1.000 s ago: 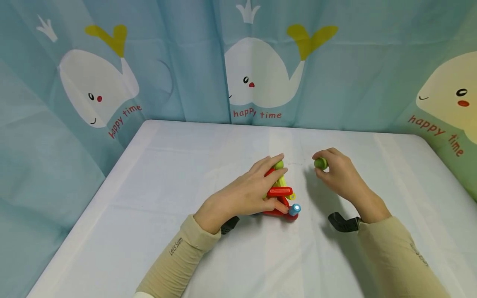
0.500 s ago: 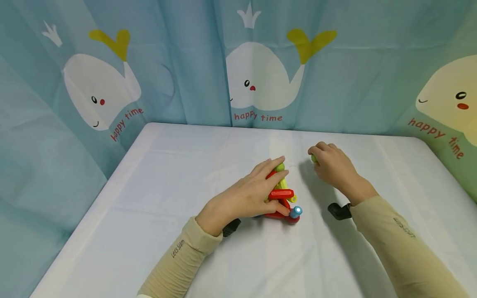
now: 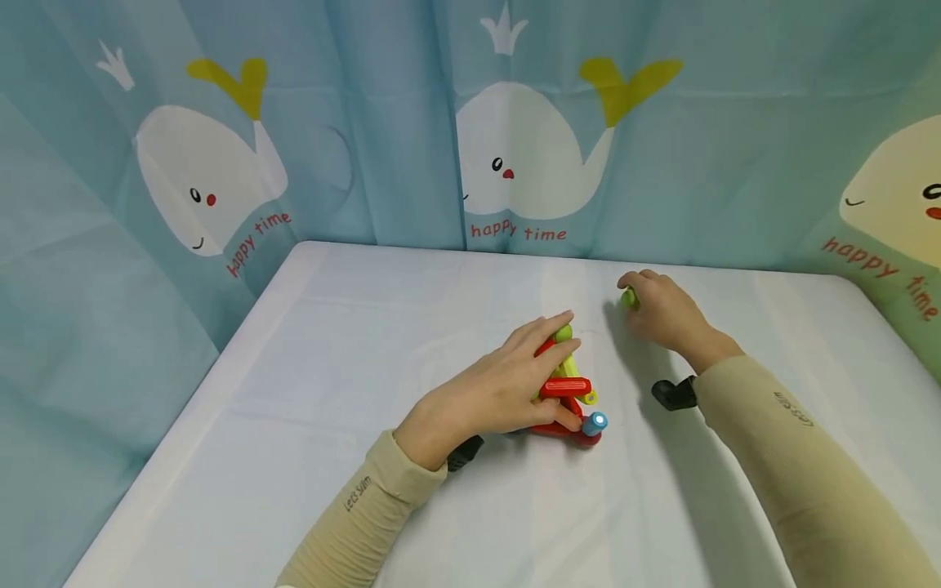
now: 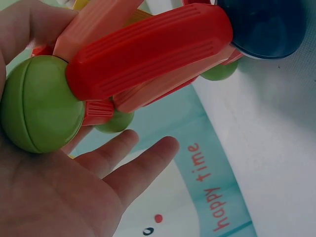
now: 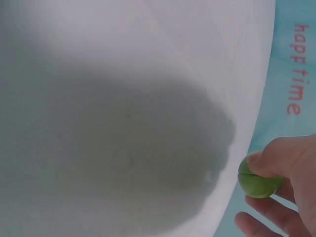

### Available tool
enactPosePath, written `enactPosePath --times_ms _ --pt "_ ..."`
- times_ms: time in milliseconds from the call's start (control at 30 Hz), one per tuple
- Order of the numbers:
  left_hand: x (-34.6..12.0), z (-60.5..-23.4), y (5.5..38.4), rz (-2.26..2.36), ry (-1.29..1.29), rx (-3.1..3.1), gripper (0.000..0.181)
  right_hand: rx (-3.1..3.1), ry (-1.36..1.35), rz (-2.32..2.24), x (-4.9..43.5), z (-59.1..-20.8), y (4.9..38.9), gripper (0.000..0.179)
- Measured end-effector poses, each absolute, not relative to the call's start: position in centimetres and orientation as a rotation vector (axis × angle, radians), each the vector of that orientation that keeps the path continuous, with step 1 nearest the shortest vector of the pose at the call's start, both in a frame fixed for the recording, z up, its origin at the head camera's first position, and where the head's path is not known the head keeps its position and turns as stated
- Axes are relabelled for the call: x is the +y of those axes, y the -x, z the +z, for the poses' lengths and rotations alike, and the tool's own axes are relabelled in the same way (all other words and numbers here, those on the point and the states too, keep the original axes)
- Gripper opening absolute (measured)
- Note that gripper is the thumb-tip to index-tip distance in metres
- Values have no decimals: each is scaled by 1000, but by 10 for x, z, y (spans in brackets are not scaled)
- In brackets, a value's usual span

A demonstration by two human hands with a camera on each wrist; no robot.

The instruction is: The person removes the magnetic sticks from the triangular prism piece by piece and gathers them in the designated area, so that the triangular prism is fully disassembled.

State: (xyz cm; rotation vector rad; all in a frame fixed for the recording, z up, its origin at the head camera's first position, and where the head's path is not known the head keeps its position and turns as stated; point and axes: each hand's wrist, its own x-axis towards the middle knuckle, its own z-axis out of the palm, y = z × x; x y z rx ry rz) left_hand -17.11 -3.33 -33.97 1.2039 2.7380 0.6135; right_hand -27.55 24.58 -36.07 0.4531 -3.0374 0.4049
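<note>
My left hand [image 3: 492, 392] holds a toy built of rods and balls on the white table, its fingers spread over the top and the thumb on the near side. The toy has red rods [image 3: 564, 387], a yellow-green rod [image 3: 570, 366] and a short blue rod [image 3: 595, 423] at its near right corner. In the left wrist view a green ball [image 4: 42, 103] lies by the palm, and a dark blue ball [image 4: 269, 24] sits at a red rod's far end. My right hand [image 3: 665, 314] pinches a loose green ball [image 5: 259, 183] between thumb and fingers, raised over the table's back part.
The white-covered table [image 3: 353, 327] ends at a blue curtain [image 3: 397, 163] printed with whales, along the back and sides. Black wrist mounts [image 3: 673, 394] stick out below both wrists. The right arm casts a long shadow on the table.
My right hand has moved toward the back of the table with the green ball and turned so that it covers more of the ball. The left hand keeps its hold on the toy.
</note>
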Motion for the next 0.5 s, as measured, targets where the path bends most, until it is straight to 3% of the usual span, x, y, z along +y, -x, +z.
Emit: enactPosePath --times_ms 500 --pt "-32 -339 169 653 -1168 2713 83 -3012 -396 549 252 -362 284 38"
